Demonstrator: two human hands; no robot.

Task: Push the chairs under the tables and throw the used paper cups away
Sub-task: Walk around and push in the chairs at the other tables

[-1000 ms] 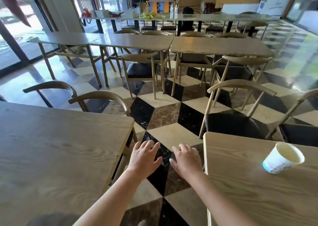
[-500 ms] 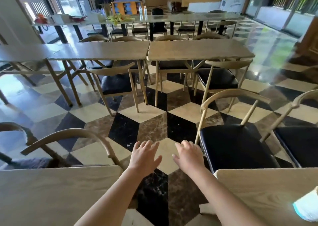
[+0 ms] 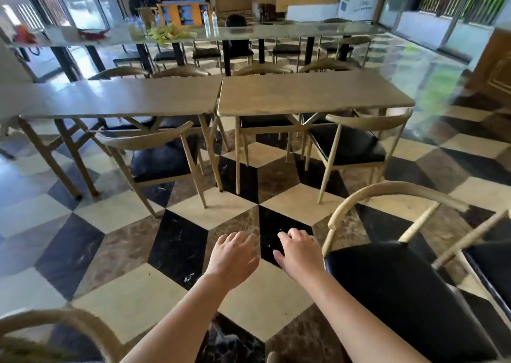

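Left hand: left hand [image 3: 233,257] held out palm down over the floor, fingers loosely spread, grip open and empty, touching nothing.
Right hand: right hand [image 3: 300,252] just beside the left, palm down, fingers slightly curled, grip open and empty; it is near the front leg of the closest chair but apart from it.
Closest chair: wooden chair with curved back rail and black padded seat [image 3: 401,288] at lower right, standing out in the aisle; no table over it in view.
Second near chair: another black-seated wooden chair [image 3: 492,263] at the right edge, only partly in frame.
Lower-left chair: curved pale wooden chair back [image 3: 69,324] at the bottom left corner, seat hidden.
Tables ahead: two long light-wood tables, left one [image 3: 119,101] and right one [image 3: 312,91], set end to end across the aisle.
Chairs at those tables: black-seated chair [image 3: 157,152] at the left table and black-seated chair [image 3: 351,138] at the right table, both only part-way under, seats showing on the near side.
Paper cups: none visible in this view.
Floor: glossy cube-pattern tile floor in black, brown and cream [image 3: 138,293].
Background: long glass-topped table [image 3: 249,29] with bottles and yellow-green items, too blurred to identify.
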